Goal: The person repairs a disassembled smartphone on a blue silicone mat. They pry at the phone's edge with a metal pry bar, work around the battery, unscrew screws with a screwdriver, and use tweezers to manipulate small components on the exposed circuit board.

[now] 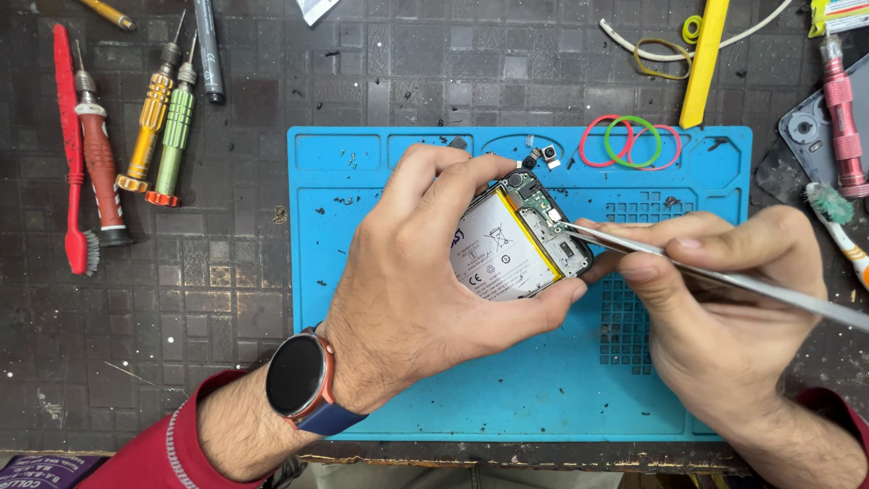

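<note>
We see two bare hands, the left hand (412,299) and the right hand (724,308), both with hairy forearms. On our left wrist sits a round black-faced watch (297,375) with a reddish-orange rim and a dark blue strap. Red sleeves (167,448) cover both arms, the left one showing a pale stitched stripe.

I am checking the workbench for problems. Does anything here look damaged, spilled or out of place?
Small dark specks and bits lie scattered on the blue mat. The phone, held by the left hand, has its back off, showing the battery. The right hand points tweezers into it. Nothing looks spilled.
</note>
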Action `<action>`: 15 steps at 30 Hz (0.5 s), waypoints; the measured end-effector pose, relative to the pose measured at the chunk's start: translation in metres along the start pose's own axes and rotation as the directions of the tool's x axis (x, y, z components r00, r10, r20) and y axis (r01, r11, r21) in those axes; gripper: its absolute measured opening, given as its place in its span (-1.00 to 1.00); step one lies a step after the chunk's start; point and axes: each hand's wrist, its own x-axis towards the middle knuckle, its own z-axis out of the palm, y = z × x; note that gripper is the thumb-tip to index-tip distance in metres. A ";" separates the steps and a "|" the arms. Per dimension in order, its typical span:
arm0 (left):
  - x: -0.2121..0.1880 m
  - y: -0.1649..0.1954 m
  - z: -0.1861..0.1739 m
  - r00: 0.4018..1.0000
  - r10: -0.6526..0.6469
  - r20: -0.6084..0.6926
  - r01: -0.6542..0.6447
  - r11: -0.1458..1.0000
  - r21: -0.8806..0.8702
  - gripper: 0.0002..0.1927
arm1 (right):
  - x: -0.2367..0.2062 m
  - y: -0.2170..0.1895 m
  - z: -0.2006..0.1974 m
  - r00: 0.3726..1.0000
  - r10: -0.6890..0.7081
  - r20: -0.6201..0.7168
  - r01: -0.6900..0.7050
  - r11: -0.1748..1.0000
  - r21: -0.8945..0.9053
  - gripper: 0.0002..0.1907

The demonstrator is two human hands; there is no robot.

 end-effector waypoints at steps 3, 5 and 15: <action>0.000 -0.001 0.001 1.000 0.001 -0.003 -0.001 1.000 0.006 -0.21 | 0.002 -0.003 0.000 0.960 -0.238 0.150 0.269 0.932 -0.243 -0.67; 0.000 -0.001 0.002 1.000 0.009 -0.006 -0.009 1.000 0.004 -0.21 | 0.003 -0.004 0.000 0.915 -0.328 0.233 0.389 0.868 -0.307 -0.67; 0.000 0.000 0.000 1.000 0.016 -0.007 -0.017 1.000 -0.008 -0.22 | 0.000 0.007 -0.003 0.982 -0.178 0.057 0.179 0.984 -0.007 -0.67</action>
